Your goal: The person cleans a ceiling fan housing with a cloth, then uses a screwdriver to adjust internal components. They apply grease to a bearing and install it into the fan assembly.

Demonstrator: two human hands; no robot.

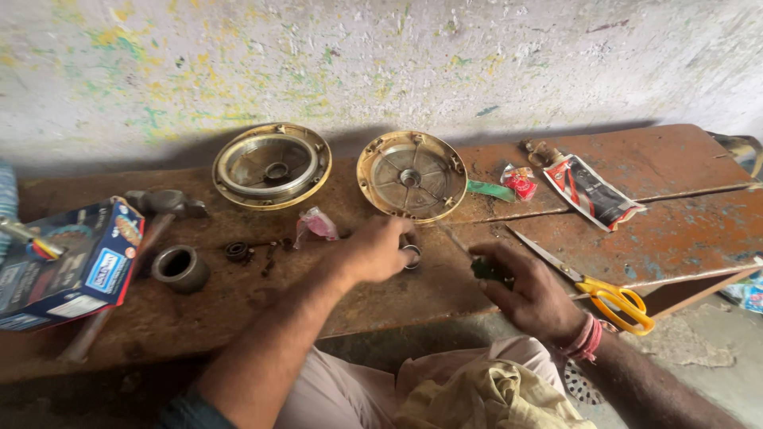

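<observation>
A: What is held by each hand?
B: A small metal ring (411,256) is pinched by the left hand's (375,250) fingers, just above the desk (238,310). A screwdriver (477,260) is clenched in the right hand (531,295), near yellow scissors (596,290).

The left hand (373,253) pinches a small metal ring (412,255) just above the rusty desk (675,230), while the right hand (531,295) grips a dark-handled screwdriver (477,262) whose shaft points up toward the ring. Two round brass-rimmed covers (272,165) – one of them just behind the left hand – lean against the wall. Yellow-handled scissors (592,287) lie beside the right hand; a hammer (159,208) and a blue box (67,262) sit far left.
</observation>
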